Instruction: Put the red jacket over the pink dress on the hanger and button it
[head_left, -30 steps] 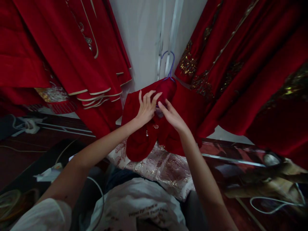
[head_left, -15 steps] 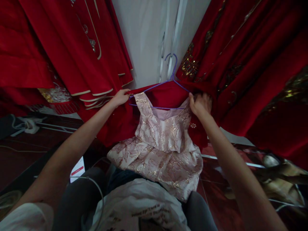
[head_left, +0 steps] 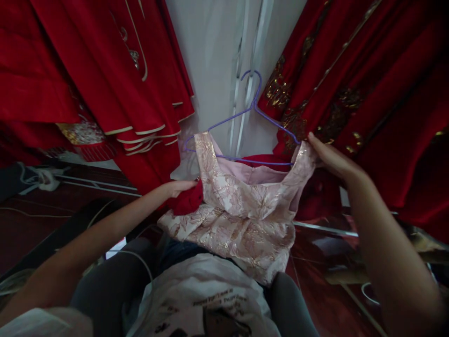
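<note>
A pale pink and gold brocade dress [head_left: 245, 196] hangs by its shoulder straps on a purple hanger [head_left: 233, 114], its skirt resting over my lap. My left hand [head_left: 182, 187] is closed on a piece of red cloth [head_left: 189, 201] at the left side of the dress, below the strap. At the other end of the hanger, my right hand [head_left: 328, 154] grips the dress's right strap, thumb on top and fingers hidden behind it. More red cloth shows through the neckline and below my right hand.
Red garments with cream edging [head_left: 147, 93] hang on the left, and red ones with gold embroidery [head_left: 336, 93] on the right. A pale panel with metal strips [head_left: 210, 70] stands between them. A white cable [head_left: 135, 257] crosses my leg. Metal bars run low on both sides.
My left hand has moved down from the hanger's left end, drawing red cloth with it. My right hand has shifted right. The red cloth no longer spans the hanger, and the neckline is spread wider.
</note>
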The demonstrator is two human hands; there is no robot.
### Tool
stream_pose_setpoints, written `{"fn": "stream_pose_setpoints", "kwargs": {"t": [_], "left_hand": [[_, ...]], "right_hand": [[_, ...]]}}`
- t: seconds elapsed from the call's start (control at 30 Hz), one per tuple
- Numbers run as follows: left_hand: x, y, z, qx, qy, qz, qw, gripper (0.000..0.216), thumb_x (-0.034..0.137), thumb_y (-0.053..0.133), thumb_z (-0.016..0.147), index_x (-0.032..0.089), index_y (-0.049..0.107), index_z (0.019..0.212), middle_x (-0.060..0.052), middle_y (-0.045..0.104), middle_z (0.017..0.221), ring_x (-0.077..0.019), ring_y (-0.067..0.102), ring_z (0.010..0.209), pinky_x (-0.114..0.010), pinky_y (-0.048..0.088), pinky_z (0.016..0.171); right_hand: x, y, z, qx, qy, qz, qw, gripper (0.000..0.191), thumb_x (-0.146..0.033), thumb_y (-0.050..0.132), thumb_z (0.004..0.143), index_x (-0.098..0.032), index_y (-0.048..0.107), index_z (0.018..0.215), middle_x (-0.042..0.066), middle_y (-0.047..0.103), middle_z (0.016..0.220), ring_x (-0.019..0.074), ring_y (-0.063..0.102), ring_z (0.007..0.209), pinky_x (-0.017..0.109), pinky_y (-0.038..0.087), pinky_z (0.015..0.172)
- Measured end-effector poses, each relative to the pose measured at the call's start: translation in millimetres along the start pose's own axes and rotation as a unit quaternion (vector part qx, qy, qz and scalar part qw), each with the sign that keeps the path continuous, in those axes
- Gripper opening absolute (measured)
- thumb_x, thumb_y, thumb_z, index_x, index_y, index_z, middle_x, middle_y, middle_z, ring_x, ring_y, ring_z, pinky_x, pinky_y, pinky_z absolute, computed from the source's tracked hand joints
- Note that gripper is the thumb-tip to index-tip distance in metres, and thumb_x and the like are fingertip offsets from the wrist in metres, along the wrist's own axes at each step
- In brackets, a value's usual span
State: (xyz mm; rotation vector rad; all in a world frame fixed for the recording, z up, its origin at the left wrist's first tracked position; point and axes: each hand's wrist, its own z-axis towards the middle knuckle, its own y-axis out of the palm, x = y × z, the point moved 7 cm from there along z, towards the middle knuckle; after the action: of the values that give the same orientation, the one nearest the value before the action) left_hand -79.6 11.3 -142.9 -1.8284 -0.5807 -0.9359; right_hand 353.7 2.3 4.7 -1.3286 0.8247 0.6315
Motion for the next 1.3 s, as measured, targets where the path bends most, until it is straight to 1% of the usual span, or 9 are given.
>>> {"fn": "stream_pose_setpoints", "kwargs": {"t": [0.13,0.3,0.43,0.63,0.8,0.97,1.07,1.17,1.3], "left_hand": [[4.4,-32.7,14.0,0.121,-0.008,0.002,0.993,0.039,0.026,0.071,0.069,0.013,0.06,0.104,-0.013,0.069,0.1,-0.0225,0.068,0.087,-0.034,0.057,0.074],[95.0,-112.7,7.1,0.396,0.203,0.094,0.891,0.035,0.026,0.032,0.095,0.015,0.055,0.118,-0.012,0.06,0.126,-0.0183,0.056,0.117,-0.036,0.043,0.102],[147.6,-97.1,17.1,0.311,0.247,0.288,0.871,0.048,0.043,0.025,0.099,0.015,0.063,0.102,-0.01,0.069,0.101,-0.0219,0.064,0.098,-0.035,0.045,0.094],[147.6,-81.6,25.5,0.246,0.28,0.411,0.832,0.05,0.044,0.023,0.1,0.014,0.061,0.113,-0.013,0.069,0.103,-0.0232,0.066,0.094,-0.031,0.047,0.082],[140.5,-99.6,9.4,0.3,0.28,0.424,0.808,0.05,0.045,0.025,0.1,0.016,0.059,0.123,-0.013,0.067,0.119,-0.0235,0.065,0.103,-0.029,0.046,0.082],[115.4,-113.6,-5.5,0.362,0.127,0.459,0.802,0.06,0.046,0.018,0.1,0.011,0.064,0.114,-0.019,0.071,0.095,-0.0285,0.068,0.089,-0.033,0.045,0.074],[88.4,-101.6,-14.9,0.319,0.064,0.499,0.803,0.062,0.048,0.019,0.099,0.011,0.068,0.104,-0.019,0.072,0.088,-0.0306,0.069,0.084,-0.034,0.045,0.07],[69.4,-75.3,-33.3,0.248,0.051,0.508,0.823,0.056,0.052,0.026,0.097,0.017,0.07,0.095,-0.014,0.072,0.079,-0.0281,0.068,0.076,-0.032,0.045,0.064],[109.4,-33.7,-70.7,0.279,0.227,0.467,0.808,0.047,0.047,0.031,0.099,0.02,0.07,0.093,-0.008,0.071,0.083,-0.0201,0.067,0.079,-0.027,0.047,0.064]], "right_hand": [[-2.2,-9.9,-5.5,0.067,-0.102,0.035,0.992,0.036,-0.048,0.056,0.089,-0.016,0.066,0.102,0.014,0.07,0.092,0.0178,0.063,0.074,0.029,0.05,0.068],[-24.1,-1.2,-1.5,0.131,-0.232,-0.096,0.959,0.033,-0.039,0.057,0.088,-0.018,0.068,0.11,0.013,0.071,0.105,0.0206,0.064,0.089,0.03,0.048,0.079],[-32.0,11.9,-2.8,0.18,-0.221,-0.136,0.949,0.031,-0.035,0.054,0.088,-0.016,0.065,0.11,0.012,0.071,0.1,0.0232,0.066,0.087,0.034,0.049,0.078],[-40.4,7.2,-13.8,0.235,-0.22,-0.171,0.931,0.024,-0.037,0.053,0.088,-0.02,0.067,0.096,0.011,0.072,0.094,0.0248,0.066,0.087,0.034,0.048,0.08],[-23.0,-3.9,-23.0,0.304,-0.174,-0.173,0.921,0.03,-0.039,0.049,0.09,-0.017,0.067,0.095,0.016,0.072,0.094,0.0272,0.067,0.088,0.038,0.047,0.084],[35.9,-7.8,-30.3,0.329,-0.092,-0.111,0.933,0.03,-0.039,0.05,0.087,-0.014,0.065,0.091,0.019,0.072,0.09,0.0295,0.069,0.083,0.043,0.051,0.08],[63.1,4.2,-42.7,0.264,-0.076,-0.06,0.96,0.028,-0.039,0.053,0.085,-0.014,0.065,0.086,0.017,0.072,0.086,0.0272,0.069,0.076,0.039,0.054,0.072],[62.5,33.6,-63.5,0.1,-0.117,-0.047,0.987,0.027,-0.044,0.057,0.085,-0.019,0.066,0.09,0.011,0.073,0.085,0.0249,0.07,0.077,0.036,0.054,0.069],[23.6,50.1,-93.0,0.05,-0.185,-0.054,0.98,0.029,-0.048,0.056,0.088,-0.022,0.065,0.096,0.006,0.072,0.087,0.0215,0.068,0.076,0.031,0.052,0.067]]}}
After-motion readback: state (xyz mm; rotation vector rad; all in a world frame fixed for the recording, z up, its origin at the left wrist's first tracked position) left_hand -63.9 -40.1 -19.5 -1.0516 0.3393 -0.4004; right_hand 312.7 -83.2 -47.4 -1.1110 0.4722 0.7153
